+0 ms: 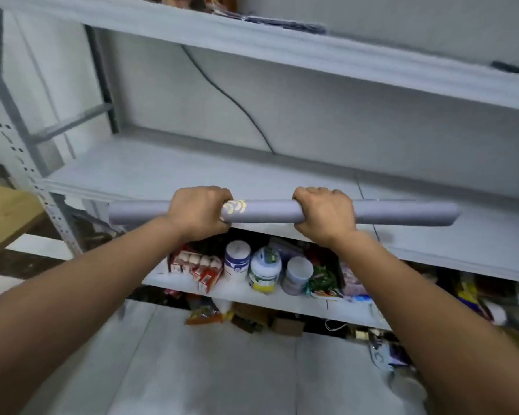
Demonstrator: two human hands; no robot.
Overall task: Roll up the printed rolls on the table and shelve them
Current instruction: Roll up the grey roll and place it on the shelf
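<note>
The fingers of the left hand (197,211) curl over the top of a grey printed roll (282,211) and close around it in a full fist, and the right hand (325,211) wraps it the same way, knuckles up and thumb tucked beneath. The two hands sit near the middle of the roll, apart from each other, with a short length of tube showing between them (a pale yellow printed mark shows there, just beside the left hand). The roll is tightly wound and lies level, its ends reaching well out past both fists. It is held in the air at the front edge of the bare grey shelf (168,172), not yet resting on the board as far as can be told. Both bare forearms stretch forward from the bottom corners of the view. On the shelf below stand red cartons (198,265), white jars (237,259) and green packets (322,278), and further clutter lies lower down by the floor, too blurred to name.
</note>
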